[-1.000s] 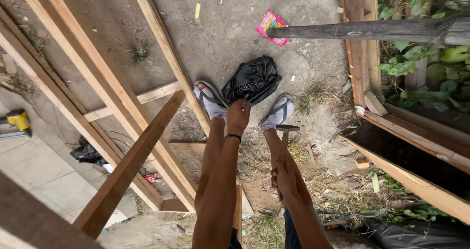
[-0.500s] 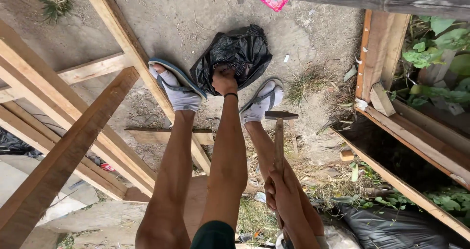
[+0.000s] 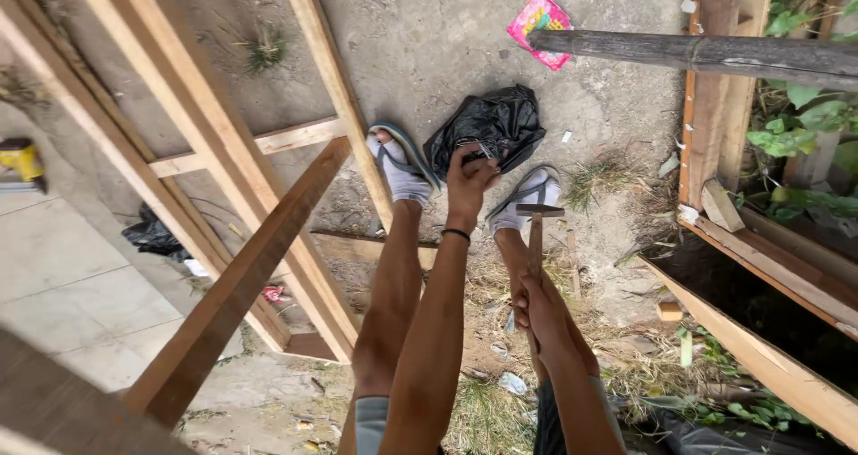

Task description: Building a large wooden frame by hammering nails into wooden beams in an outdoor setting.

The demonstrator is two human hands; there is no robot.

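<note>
1. The bag (image 3: 490,126) lies on the ground between the two feet.
2. The hammer (image 3: 536,231) is right of the bag, nearer.
3. The beams (image 3: 223,151) run left.
4. The drill (image 3: 20,162) sits far left.

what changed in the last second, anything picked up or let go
The left hand reached further down, from above the feet onto the black plastic bag, fingers now at its opening. Nothing was let go: the right hand still grips the hammer, head up. Feet and timber frame stayed put.

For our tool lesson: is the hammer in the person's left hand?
No, the right hand holds the hammer; the left hand reaches into the black bag.
</note>
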